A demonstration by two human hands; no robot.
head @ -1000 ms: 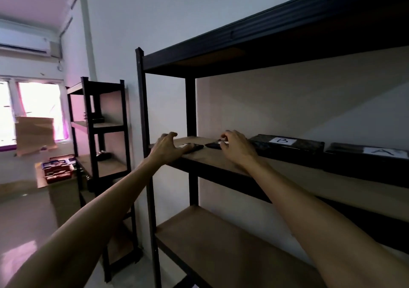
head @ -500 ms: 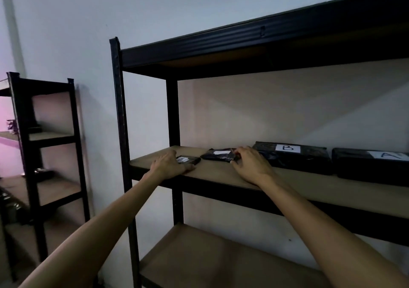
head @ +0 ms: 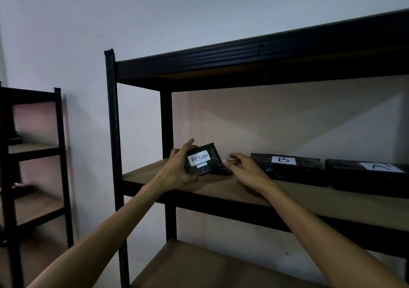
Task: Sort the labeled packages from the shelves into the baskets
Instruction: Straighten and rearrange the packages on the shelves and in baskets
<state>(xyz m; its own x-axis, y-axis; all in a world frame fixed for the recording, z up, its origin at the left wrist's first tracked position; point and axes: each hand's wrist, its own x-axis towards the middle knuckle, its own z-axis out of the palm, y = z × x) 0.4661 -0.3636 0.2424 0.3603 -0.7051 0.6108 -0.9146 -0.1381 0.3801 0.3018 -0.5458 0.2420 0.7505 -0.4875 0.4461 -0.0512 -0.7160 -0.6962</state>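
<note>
RETURN package (head: pixel 202 159) in left hand (head: pixel 177 170)

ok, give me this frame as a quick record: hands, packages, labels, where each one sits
left hand: grips the RETURN package, raised and tilted above the shelf board
right hand: fingers spread, holds nothing; reaching at a small dark package lying on the board, contact unclear
B package: flat on the board, right of the hands
A package: flat on the board, right of B, cut by the frame edge
small dark package label: not readable
baskets: not in view
second shelf unit: left, against the wall
</note>
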